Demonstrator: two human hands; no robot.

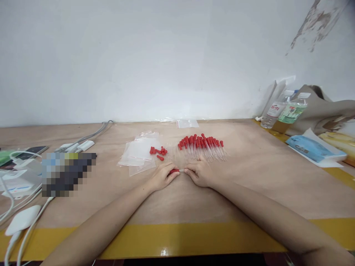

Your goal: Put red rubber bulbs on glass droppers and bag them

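Note:
My left hand (164,175) pinches a red rubber bulb (174,171) between thumb and fingers. From its right end runs a clear glass dropper tube (181,170), which my right hand (200,173) grips close by. Bulb and tube lie in one line, low over the table; whether the tube sits inside the bulb I cannot tell. Just behind my hands are several loose red bulbs (160,157) and a few bare clear tubes (170,152). Farther right lies a row of droppers with red bulbs (203,142), their tips toward me.
Clear zip bags (140,151) are stacked left of the bulbs, and another bag (187,123) lies by the wall. Chargers and cables (23,218) crowd the left side. At the right stand bottles (291,112), with a blue tissue pack (314,147) before them.

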